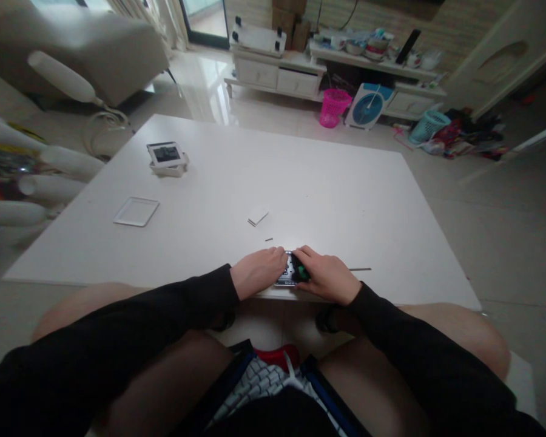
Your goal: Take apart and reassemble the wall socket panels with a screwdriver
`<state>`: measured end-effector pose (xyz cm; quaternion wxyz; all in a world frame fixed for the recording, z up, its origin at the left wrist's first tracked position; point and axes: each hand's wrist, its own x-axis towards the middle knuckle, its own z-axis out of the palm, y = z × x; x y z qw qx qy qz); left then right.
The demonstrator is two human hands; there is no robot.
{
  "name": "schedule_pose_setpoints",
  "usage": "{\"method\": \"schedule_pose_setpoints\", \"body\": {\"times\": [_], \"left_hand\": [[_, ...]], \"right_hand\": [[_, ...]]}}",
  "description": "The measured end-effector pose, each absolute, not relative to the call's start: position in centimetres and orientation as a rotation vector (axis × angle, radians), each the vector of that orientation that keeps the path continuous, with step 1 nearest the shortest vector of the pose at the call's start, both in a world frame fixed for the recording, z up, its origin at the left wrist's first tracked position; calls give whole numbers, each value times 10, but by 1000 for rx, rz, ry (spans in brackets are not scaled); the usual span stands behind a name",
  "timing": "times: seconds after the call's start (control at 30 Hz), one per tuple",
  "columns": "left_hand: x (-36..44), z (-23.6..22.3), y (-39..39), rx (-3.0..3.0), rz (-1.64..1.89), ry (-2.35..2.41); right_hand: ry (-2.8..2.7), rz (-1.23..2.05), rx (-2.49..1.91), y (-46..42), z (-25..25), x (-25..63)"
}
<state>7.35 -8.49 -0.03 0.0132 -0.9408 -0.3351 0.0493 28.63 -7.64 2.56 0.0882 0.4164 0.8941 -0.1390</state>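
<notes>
At the table's near edge lies a small flat panel [286, 276] with a black-and-white pattern, a green patch and a pale rim. My left hand [262, 270] grips its left side with the fingers bent over the edge. Closed round the right side is my right hand [330, 276], near the green patch. Both hands cover much of the panel, so its kind cannot be made out. A thin dark rod [360, 269] lies beside my right hand. Beyond the hands are a short dark stick [269, 239] and a few thin white pieces [258, 216].
On the white table [346, 188], a clear shallow square tray or lid [137, 212] lies at left. Behind it, a white-framed dark picture [166, 153] leans on a small white box [168, 171]. Past the table stand a pink basket [334, 109] and a blue fan [368, 107].
</notes>
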Motion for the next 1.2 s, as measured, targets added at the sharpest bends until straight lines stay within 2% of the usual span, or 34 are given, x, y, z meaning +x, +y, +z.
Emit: {"method": "schedule_pose_setpoints", "body": {"times": [0.23,0.37,0.47,0.7,0.87,1.0,1.2], "left_hand": [[78,9,-88,-2955,179,-1258],[66,20,-76,-3042,-9,-1519],[57,17,-72,-3159,-113,-1531],[57,0,-76,-3289,-121,-1578],[63,-5,-75,-3327,-267,-1630],[68,-11,-75,-3331,-320,-1662],[67,-14,-72,-3359,-306,-1582]], "right_hand": [[2642,-402,1246,-76,26,286],[2659,-425,1241,-77,24,287],[2752,-501,1326,-75,29,288],[3107,-1006,1874,-63,54,300],[3359,-1367,1929,-61,60,306],[3512,-1538,1978,-65,61,304],[3285,-1629,2085,-72,48,302]]}}
